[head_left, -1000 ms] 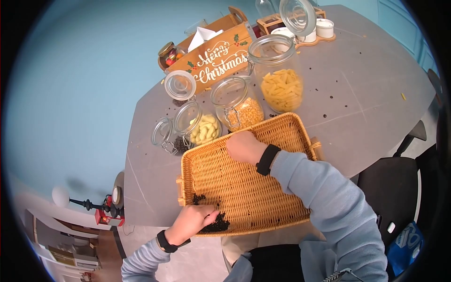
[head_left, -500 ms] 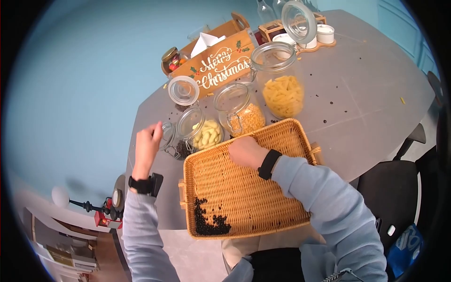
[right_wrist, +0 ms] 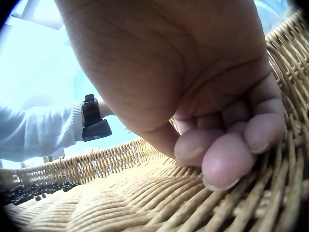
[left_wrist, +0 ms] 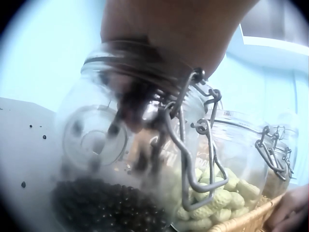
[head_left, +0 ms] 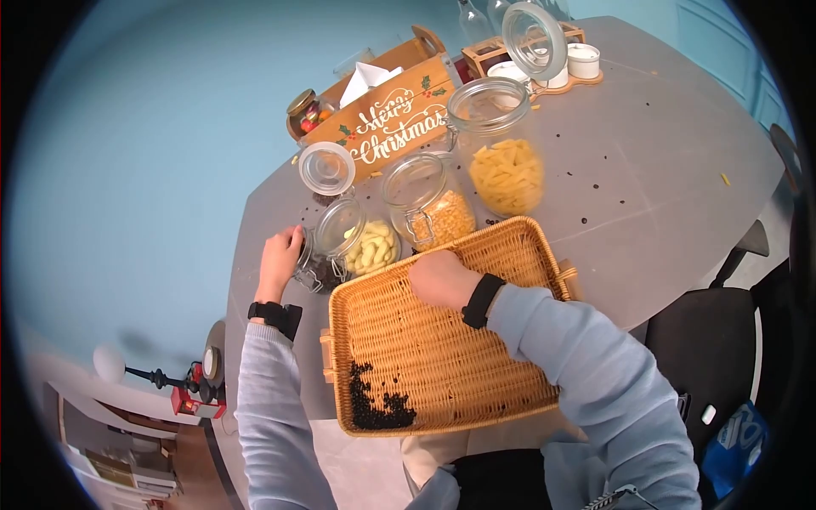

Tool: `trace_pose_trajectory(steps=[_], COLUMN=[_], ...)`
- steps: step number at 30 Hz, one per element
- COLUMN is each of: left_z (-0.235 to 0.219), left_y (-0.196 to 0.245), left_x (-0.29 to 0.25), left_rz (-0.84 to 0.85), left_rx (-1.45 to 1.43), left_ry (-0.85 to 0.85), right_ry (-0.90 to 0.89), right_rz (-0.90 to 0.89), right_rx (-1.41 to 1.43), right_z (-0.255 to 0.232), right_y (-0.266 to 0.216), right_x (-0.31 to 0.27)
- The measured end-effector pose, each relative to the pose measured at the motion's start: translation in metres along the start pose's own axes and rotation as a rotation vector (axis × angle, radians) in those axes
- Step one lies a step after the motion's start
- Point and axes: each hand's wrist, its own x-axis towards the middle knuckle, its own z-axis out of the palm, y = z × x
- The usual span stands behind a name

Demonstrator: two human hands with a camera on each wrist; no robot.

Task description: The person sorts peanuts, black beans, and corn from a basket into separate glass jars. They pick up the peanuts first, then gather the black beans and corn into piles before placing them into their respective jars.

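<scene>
My left hand is at the mouth of a small glass clip-top jar, its fingertips pointing down inside the rim. Dark blurred beans drop past the fingers, above a layer of black beans at the bottom. My right hand rests in a wicker basket near its far side. Its fingers are curled, and the fingertips touch the weave with nothing visible in them. Loose black beans lie heaped in the basket's near left corner.
Beside the small jar stand open jars of pale green-yellow peanut-shaped pieces, corn kernels and penne. Behind them are a Christmas-lettered wooden box and white pots. Stray beans dot the grey table.
My left hand left the beans in the basket's near corner, rose forward past the left side, and lowered to the small jar's mouth. My right hand stayed in the basket.
</scene>
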Motion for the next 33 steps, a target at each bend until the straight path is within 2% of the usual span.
trace_pose_trajectory(steps=[5,7,8,10,11,13,14,15,18,19,20,21,23,24,27,29,31,33], left_z=[-0.008,-0.006,-0.009,-0.022,-0.028,-0.041,-0.046,-0.048,-0.039,-0.030,-0.027,-0.016,-0.011,-0.013,-0.029,-0.043,-0.051,-0.054], left_y=[0.003,0.001,0.005,0.027,0.040,0.070,0.085,0.096,0.108,0.112,0.118,0.115,0.113,0.110,0.094,0.087,0.087,0.086], left_x=[-0.009,-0.015,-0.020,-0.032,-0.039,-0.059,-0.073,-0.088,-0.126,-0.140,-0.153,-0.169,-0.190,-0.192,-0.193,-0.192,-0.180,-0.169], left_rz=[0.004,0.099,0.097,0.069,0.069,0.186,0.171,0.234,0.610,0.644,0.745,0.819,0.788,0.787,0.704,0.608,0.570,0.496], left_rx=[0.020,-0.058,-0.057,0.168,0.167,0.143,0.050,-0.089,-0.282,-0.373,-0.342,-0.344,-0.364,-0.364,-0.277,-0.122,-0.128,-0.157], left_ry=[-0.115,-0.013,-0.014,0.073,0.069,0.215,0.124,-0.022,-0.626,-0.767,-0.856,-0.899,-1.012,-1.014,-1.015,-1.115,-1.126,-0.991], right_ry=[0.006,0.017,0.015,0.042,0.039,0.050,0.047,0.061,0.062,0.056,0.053,0.045,0.035,0.044,0.026,-0.003,-0.012,-0.013], right_rz=[0.005,-0.002,-0.004,0.003,0.004,-0.011,-0.009,-0.003,-0.011,-0.019,-0.021,-0.022,-0.020,-0.013,-0.015,-0.027,-0.030,-0.042], right_rx=[-0.011,-0.004,-0.003,-0.005,-0.002,-0.004,-0.001,-0.007,-0.014,-0.016,-0.015,-0.018,-0.020,-0.018,-0.025,-0.036,-0.026,-0.043], right_z=[0.001,0.000,0.000,0.000,0.001,0.002,0.004,0.005,0.003,0.000,-0.001,-0.001,-0.001,0.000,-0.003,-0.006,-0.006,-0.006], right_y=[0.001,0.001,0.000,0.000,0.001,0.002,0.002,0.002,0.001,0.001,0.000,0.000,0.001,0.000,-0.002,-0.002,-0.002,-0.001], right_x=[0.000,-0.001,-0.001,-0.001,-0.001,0.000,0.000,0.000,-0.002,-0.002,-0.002,-0.002,-0.002,-0.002,-0.003,-0.003,-0.003,-0.003])
